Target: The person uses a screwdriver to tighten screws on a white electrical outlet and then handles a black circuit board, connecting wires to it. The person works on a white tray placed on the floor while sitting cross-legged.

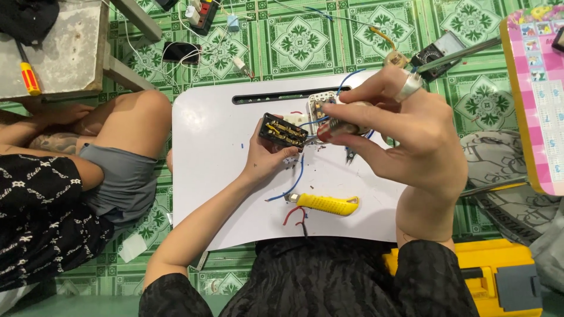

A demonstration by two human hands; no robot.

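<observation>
My left hand (pixel 267 159) grips a small black electrical part (pixel 283 132) with brass contacts, held just above the white lap table (pixel 217 170). My right hand (pixel 405 126), with a silver ring, is closed on a screwdriver handle (pixel 343 125) whose tip points left at the black part. A white socket piece (pixel 320 104) lies behind the hands, with blue wire (pixel 296 179) looping from it. A yellow utility knife (pixel 326 203) rests on the table below the hands, beside short red and black wire ends (pixel 296 216).
Another person (pixel 70 170) sits at the left, knee close to the table edge. A multimeter (pixel 437 54), power strip (pixel 200 13) and phone (pixel 181 51) lie on the green tiled floor. Yellow toolbox (pixel 499 276) at lower right; pink board (pixel 537 88) at right; red-yellow screwdriver (pixel 28 75).
</observation>
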